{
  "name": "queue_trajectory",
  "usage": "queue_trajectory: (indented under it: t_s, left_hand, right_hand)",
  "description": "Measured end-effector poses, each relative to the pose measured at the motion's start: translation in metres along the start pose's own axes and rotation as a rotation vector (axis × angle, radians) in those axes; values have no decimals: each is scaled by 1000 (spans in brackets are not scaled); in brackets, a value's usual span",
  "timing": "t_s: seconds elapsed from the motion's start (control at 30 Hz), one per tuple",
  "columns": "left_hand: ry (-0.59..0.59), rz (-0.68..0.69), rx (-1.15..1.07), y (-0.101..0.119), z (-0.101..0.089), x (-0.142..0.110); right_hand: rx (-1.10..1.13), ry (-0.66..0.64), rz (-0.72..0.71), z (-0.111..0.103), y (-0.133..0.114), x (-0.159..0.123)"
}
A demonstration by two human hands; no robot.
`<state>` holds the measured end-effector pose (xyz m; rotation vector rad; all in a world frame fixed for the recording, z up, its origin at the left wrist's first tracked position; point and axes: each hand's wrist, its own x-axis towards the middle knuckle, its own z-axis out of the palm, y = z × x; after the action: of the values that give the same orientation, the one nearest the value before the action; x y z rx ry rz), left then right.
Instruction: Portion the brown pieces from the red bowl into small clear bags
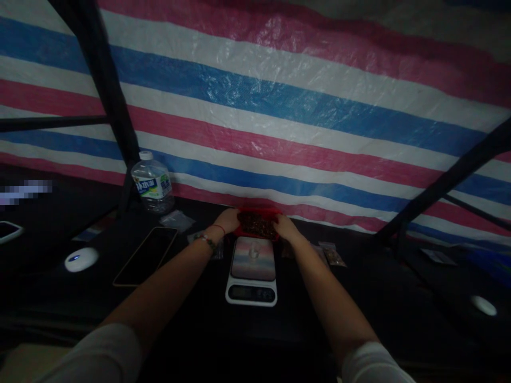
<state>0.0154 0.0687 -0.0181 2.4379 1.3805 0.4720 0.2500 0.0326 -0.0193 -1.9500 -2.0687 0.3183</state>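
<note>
A red tray (238,232) holding a heap of small dark brown pieces (255,223) stands at the back of the black table, against the striped sheet. My left hand (228,219), with a bracelet and a red string on its wrist, grips the tray's left side. On the opposite side my right hand (286,227) is closed on the tray's edge, its fingertips close to the brown pieces. Just in front of the tray lies a white digital scale (251,296). A small clear cup (254,250) sits on its shiny plate. The scale's display cannot be read.
Left of my arms are a phone (147,256), a white rounded device (81,259) and a large clear bottle (154,183). Small plastic bags (334,255) lie right of the tray, and another bag (178,221) lies near the bottle. Dark frame bars (451,181) slant at both sides.
</note>
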Motion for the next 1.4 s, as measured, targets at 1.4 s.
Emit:
queue_trajectory:
  t_s: [1.4]
  left_hand:
    - [-7,247,63,35,14,-16]
  right_hand:
    - [43,-7,-259,-1,-55,-10]
